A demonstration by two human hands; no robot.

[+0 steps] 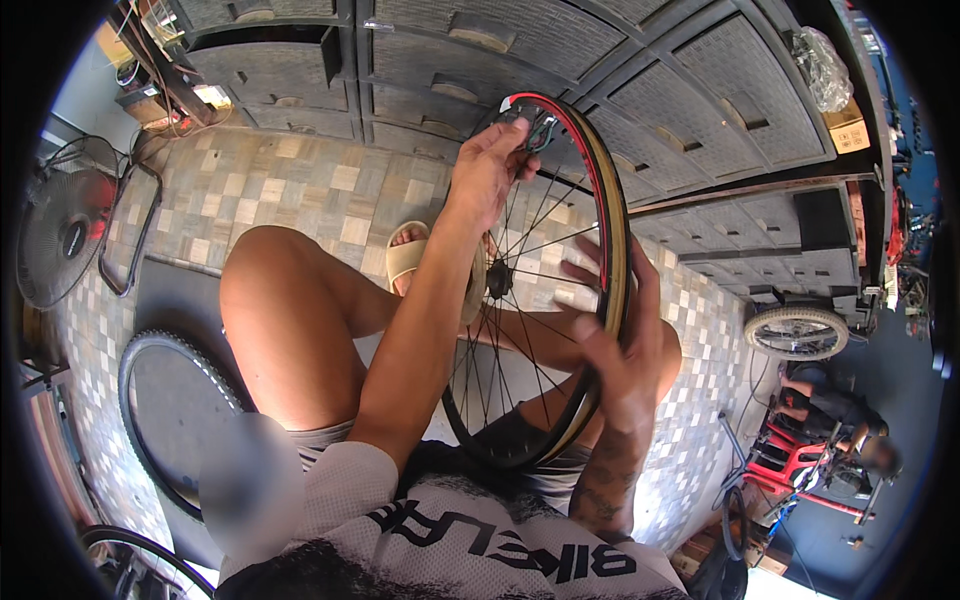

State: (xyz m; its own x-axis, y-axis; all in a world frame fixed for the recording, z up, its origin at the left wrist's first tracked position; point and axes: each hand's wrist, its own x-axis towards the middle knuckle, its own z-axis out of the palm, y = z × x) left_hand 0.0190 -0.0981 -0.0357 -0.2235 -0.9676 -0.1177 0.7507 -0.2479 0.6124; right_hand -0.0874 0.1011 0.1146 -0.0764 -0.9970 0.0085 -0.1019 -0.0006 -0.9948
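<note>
A spoked bicycle wheel [497, 279] stands upright between my knees. It has a dark rim, a red strip [588, 150] along the upper inner side and a tan band [617, 255] around the outside. My left hand [488, 165] is closed at the top of the wheel, thumb and fingers pinched beside a small dark-green looped piece [541, 132]; what exactly they grip is unclear. At the wheel's right side is my right hand [630, 365], blurred by motion, with thumb and fingers spread around the rim's edge.
A knobby tyre [150, 345] lies on a dark mat at left, near a standing fan [70, 235]. Grey drawer cabinets [440, 60] line the far side. Another wheel [797, 332] leans at right. Beyond it, a person [850, 415] sits near a red frame [785, 460].
</note>
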